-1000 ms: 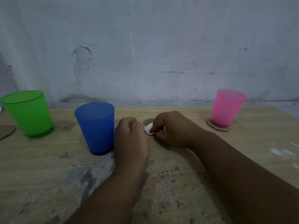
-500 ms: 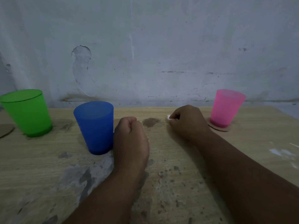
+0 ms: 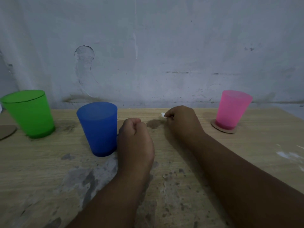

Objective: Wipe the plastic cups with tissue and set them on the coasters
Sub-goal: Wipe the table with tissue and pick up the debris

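Three plastic cups stand on the wooden table (image 3: 246, 145). The green cup (image 3: 31, 114) is at the far left and the blue cup (image 3: 99, 129) stands left of centre, both on bare wood. At the right, the pink cup (image 3: 232, 109) sits on a round cardboard coaster (image 3: 224, 130). My left hand (image 3: 134, 142) rests on the table as a fist, right beside the blue cup, holding nothing that I can see. My right hand (image 3: 182, 122) lies near the table's back edge and pinches a small wad of white tissue (image 3: 162, 114) in its fingertips.
Another cardboard coaster (image 3: 6, 131) lies at the left edge, partly out of frame. A dark stain (image 3: 154, 123) marks the wood between my hands. A grey plaster wall (image 3: 148, 55) rises right behind the table. White smears (image 3: 289, 155) show at the right.
My right hand has carried the tissue away from my left hand, back and to the right toward the pink cup. My left hand and the cups have stayed put.
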